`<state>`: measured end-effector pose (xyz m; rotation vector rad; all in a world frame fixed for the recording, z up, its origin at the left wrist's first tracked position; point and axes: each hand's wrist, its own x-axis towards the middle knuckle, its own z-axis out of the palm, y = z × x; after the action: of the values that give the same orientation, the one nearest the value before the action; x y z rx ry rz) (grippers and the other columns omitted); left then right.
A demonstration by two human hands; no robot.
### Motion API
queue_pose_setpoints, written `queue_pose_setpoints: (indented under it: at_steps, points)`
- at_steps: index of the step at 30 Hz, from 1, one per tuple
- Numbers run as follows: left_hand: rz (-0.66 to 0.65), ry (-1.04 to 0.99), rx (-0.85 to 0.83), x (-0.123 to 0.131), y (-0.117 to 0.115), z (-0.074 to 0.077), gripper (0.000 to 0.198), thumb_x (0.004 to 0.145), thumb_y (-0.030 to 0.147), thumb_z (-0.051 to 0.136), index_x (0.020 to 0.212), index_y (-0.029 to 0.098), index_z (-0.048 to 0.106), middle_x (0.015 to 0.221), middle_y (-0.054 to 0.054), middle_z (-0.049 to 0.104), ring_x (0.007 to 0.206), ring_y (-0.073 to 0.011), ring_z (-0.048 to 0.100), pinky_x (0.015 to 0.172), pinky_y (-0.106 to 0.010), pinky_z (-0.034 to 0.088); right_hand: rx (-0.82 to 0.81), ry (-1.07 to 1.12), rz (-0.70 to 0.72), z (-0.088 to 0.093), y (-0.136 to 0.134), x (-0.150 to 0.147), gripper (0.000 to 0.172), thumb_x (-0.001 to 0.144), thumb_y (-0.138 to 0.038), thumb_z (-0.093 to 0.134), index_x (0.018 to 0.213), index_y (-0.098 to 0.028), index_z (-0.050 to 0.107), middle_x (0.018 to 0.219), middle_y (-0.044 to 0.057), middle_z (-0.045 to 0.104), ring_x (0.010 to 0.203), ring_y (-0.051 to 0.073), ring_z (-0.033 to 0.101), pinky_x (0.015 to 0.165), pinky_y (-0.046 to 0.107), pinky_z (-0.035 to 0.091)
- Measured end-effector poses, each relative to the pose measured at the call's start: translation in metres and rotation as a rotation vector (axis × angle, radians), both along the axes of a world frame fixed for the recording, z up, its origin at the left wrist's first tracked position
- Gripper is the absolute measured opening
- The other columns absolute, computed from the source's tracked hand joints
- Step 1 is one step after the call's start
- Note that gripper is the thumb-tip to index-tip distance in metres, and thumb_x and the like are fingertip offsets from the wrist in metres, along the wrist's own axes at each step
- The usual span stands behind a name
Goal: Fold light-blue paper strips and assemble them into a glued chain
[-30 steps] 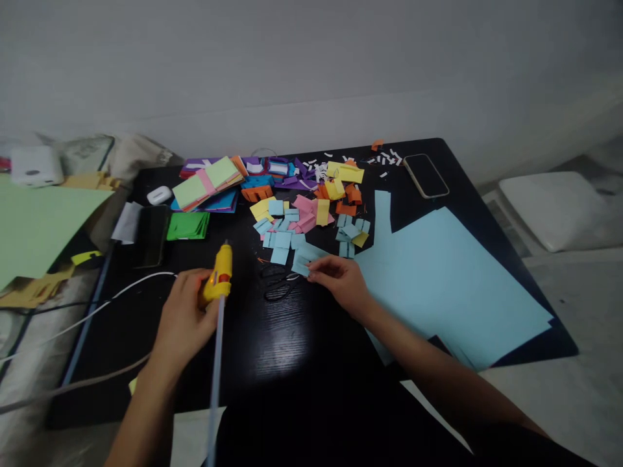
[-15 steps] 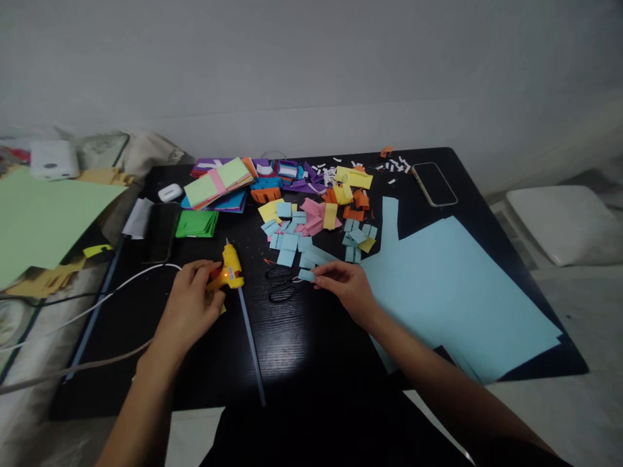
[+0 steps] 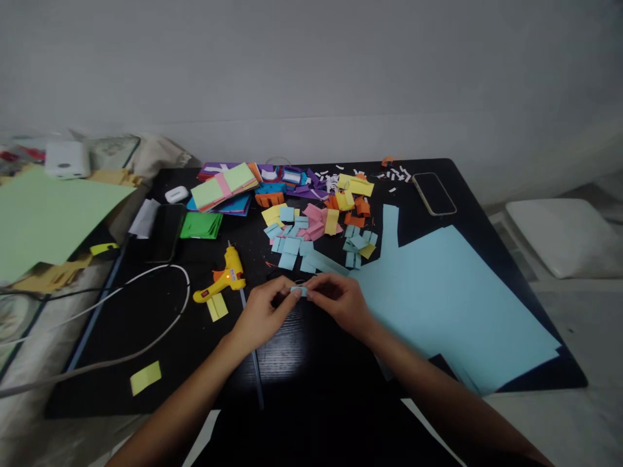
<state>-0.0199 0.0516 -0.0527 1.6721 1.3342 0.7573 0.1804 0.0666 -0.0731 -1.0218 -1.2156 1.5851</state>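
Observation:
Between the fingertips of both hands is a small light-blue paper piece (image 3: 298,291). My left hand (image 3: 264,310) pinches its left end, and my right hand (image 3: 341,301) pinches the right end. Just beyond them lie several light-blue folded paper pieces (image 3: 291,246), with pink pieces (image 3: 316,222) behind. Left of my left hand, a yellow glue gun (image 3: 228,275) lies on the black table, its glue stick (image 3: 257,373) reaching toward the front edge. A yellow paper piece (image 3: 217,307) sits against the gun's handle. The scissors seen earlier are mostly hidden behind my hands.
Large light-blue sheets (image 3: 452,305) cover the table's right side, near a phone (image 3: 435,194). A white cable (image 3: 187,285) loops on the left, by a dark phone (image 3: 165,232) and green papers (image 3: 201,225). Stacked coloured paper (image 3: 226,187) and white scraps (image 3: 396,174) lie at the back.
My left hand has let go of the glue gun, which stays on the table, and moved right to grip the light-blue paper piece. My right hand keeps holding that piece.

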Motion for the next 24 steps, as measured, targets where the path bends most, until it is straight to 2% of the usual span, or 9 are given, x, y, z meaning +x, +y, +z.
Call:
queue_pose_setpoints:
  at_steps: [3,7,15,18,20,24]
  points:
    - [0.000,-0.066,-0.021,-0.002,-0.002,-0.004,0.031,0.103,0.043,0.060,0.089,0.018,0.070,0.072,0.002,0.061,0.067,-0.0135,0.055,0.064,-0.025,0.044,-0.026,-0.007,0.005,-0.001,-0.001,0.000,0.021,0.080,-0.034,0.088,0.095,-0.023,0.077,0.096,0.004,0.081,0.090,0.020,0.078,0.087,0.033,0.063]
    - [-0.020,-0.094,-0.024,-0.004,-0.004,-0.008,0.029,0.102,0.042,0.061,0.089,0.017,0.071,0.074,0.000,0.065,0.068,-0.0142,0.058,0.066,-0.026,0.045,-0.046,-0.024,0.018,-0.001,0.000,0.001,0.029,0.077,-0.037,0.090,0.099,-0.023,0.076,0.093,0.003,0.080,0.087,0.019,0.077,0.083,0.033,0.063]
    - [-0.033,-0.145,-0.037,-0.006,-0.003,-0.009,0.026,0.103,0.039,0.062,0.091,0.019,0.075,0.078,0.000,0.071,0.072,-0.0145,0.065,0.069,-0.025,0.049,-0.051,-0.047,0.039,0.000,0.002,0.001,0.027,0.078,-0.033,0.088,0.100,-0.022,0.077,0.086,0.001,0.077,0.078,0.016,0.074,0.078,0.029,0.058]
    - [-0.048,-0.134,-0.036,-0.006,-0.004,-0.011,0.027,0.102,0.039,0.062,0.091,0.018,0.075,0.077,-0.001,0.072,0.072,-0.0147,0.065,0.068,-0.025,0.048,-0.019,-0.104,0.099,0.000,0.002,0.002,0.016,0.084,-0.035,0.083,0.090,-0.021,0.078,0.080,0.001,0.075,0.070,0.015,0.070,0.070,0.028,0.055]
    - [-0.046,-0.125,-0.036,-0.005,-0.004,-0.013,0.026,0.102,0.039,0.063,0.092,0.018,0.075,0.078,-0.001,0.072,0.071,-0.0146,0.065,0.067,-0.025,0.048,0.010,-0.147,0.118,-0.001,0.003,0.003,0.016,0.087,-0.036,0.079,0.084,-0.020,0.077,0.077,0.001,0.073,0.066,0.014,0.067,0.066,0.027,0.053]
    - [0.003,-0.149,-0.024,-0.004,-0.004,-0.013,0.023,0.100,0.039,0.065,0.094,0.018,0.075,0.077,0.000,0.072,0.070,-0.0140,0.064,0.066,-0.024,0.049,0.017,-0.164,0.105,-0.002,0.003,0.003,0.018,0.088,-0.038,0.077,0.086,-0.020,0.076,0.077,0.001,0.073,0.068,0.015,0.067,0.068,0.029,0.053]
